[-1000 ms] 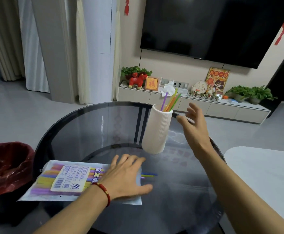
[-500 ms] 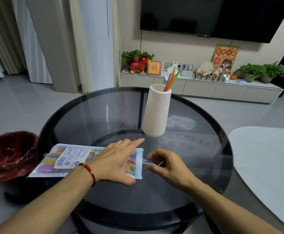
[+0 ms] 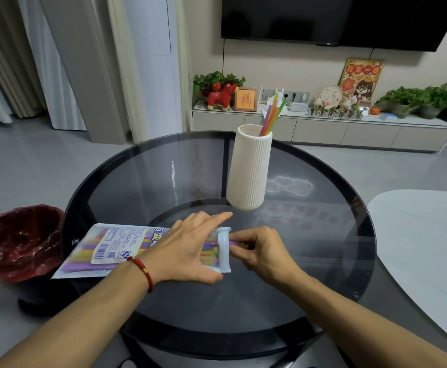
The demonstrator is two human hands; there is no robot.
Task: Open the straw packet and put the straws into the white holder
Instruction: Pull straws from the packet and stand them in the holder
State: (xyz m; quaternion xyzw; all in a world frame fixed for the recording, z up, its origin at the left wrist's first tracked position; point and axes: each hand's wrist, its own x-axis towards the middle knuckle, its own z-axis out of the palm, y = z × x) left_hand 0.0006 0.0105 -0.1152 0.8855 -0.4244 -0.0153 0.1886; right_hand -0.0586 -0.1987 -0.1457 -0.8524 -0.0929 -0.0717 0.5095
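Note:
A clear straw packet (image 3: 110, 249) with coloured straws and a white label lies flat on the round dark glass table (image 3: 323, 261), its mouth facing right. My left hand (image 3: 188, 248) lies palm-down on the packet near the mouth, fingers spread. My right hand (image 3: 259, 251) pinches the ends of straws (image 3: 239, 244) that stick out of the mouth. The white ribbed holder (image 3: 249, 171) stands upright behind the hands. Several straws (image 3: 271, 115) lean in it to the right.
A bin lined with a red bag (image 3: 15, 243) stands on the floor left of the table. A white tabletop (image 3: 424, 248) curves in at the right. A low TV cabinet (image 3: 323, 128) with plants and ornaments runs along the far wall.
My right hand came down from beside the holder to the packet mouth and closed its fingers on the protruding straws. My left hand stayed flat on the packet.

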